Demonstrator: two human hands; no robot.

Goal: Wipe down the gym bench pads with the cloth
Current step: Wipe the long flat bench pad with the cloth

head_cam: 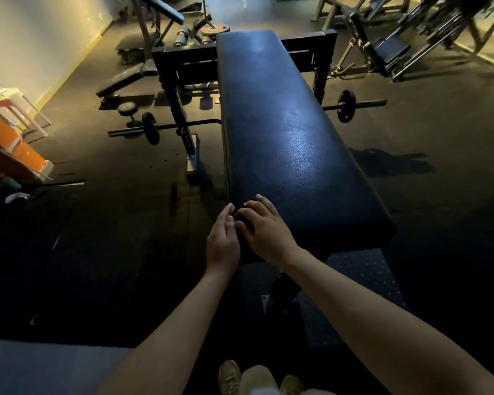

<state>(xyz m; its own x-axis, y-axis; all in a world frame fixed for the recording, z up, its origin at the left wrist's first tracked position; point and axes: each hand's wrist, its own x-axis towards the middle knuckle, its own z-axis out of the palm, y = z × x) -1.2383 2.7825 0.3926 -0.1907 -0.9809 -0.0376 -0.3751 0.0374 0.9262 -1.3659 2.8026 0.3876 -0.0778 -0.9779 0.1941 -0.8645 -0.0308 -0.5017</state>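
Observation:
A long black bench pad (283,124) runs away from me, with a sheen of light along its middle. Both hands are at its near left corner. My right hand (265,229) lies on the pad with bent fingers, and its thumb and fingers pinch a small dark cloth (241,216) that is hard to tell from the pad in the dim light. My left hand (221,243) is just off the pad's left edge. Its fingers are fairly straight and their tips reach the cloth beside my right thumb.
A barbell (151,127) with small plates lies on the floor under the bench, sticking out on both sides. A black rack frame (180,81) and another bench (120,81) stand to the left, with machines (397,47) at the back right. An orange counter (9,143) is at far left.

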